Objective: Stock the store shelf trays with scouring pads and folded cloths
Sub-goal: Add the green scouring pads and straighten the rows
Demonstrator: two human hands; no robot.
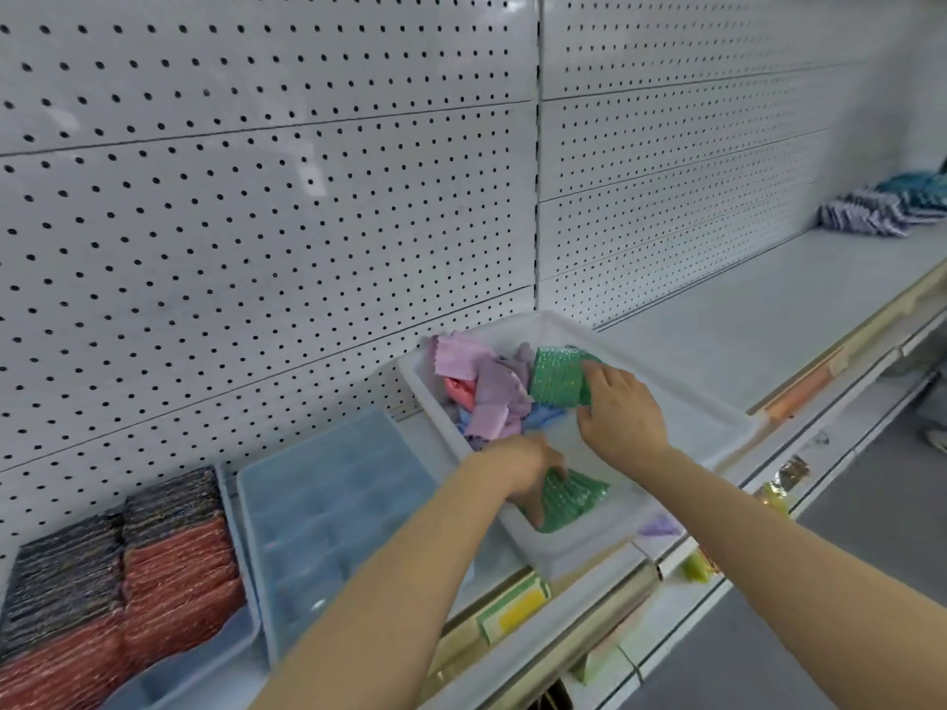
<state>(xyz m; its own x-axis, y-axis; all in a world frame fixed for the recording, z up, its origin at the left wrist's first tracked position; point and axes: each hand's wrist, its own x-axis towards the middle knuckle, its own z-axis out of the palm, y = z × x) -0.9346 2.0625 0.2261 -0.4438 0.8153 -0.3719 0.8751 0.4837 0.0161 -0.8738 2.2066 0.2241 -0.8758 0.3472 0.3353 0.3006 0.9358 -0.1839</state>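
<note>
Item: white plastic tray (681, 402), sitting skewed on the white store shelf (768, 310), one corner jutting past the shelf's front edge, far corner lying close to the pegboard back wall (256, 197)

Contents: a loose heap of folded cloths (487, 392) in pink, lilac, blue and red is crowding the tray's far-left part; the near and right floor of the tray is lying bare. Two glittery green scouring pads are occupying the remainder:
- upper green pad (558, 376), standing against the cloth heap; the right hand (620, 407) is gripping its right edge, fingers curled on top and thumb low
- lower green pad (569, 497), lying in the near corner by the tray wall; the left hand (517, 468) is clutching its left end, fingers bent round it

Adjoining, left: translucent blue divided tray (333, 509), compartments showing no stock, its right rim lying just beside the white tray. Further left: another tray (225, 632) carrying rows of dark speckled pads (77, 571) and red pads (174, 581), packed edge to edge.

Right: a long open run of shelf is stretching to a distant row of purple and teal packs (881, 207)

Front edge: yellow price labels (512, 607) are sitting in the shelf rail; a lilac cloth (661, 527) is lying just outside the white tray's near wall
</note>
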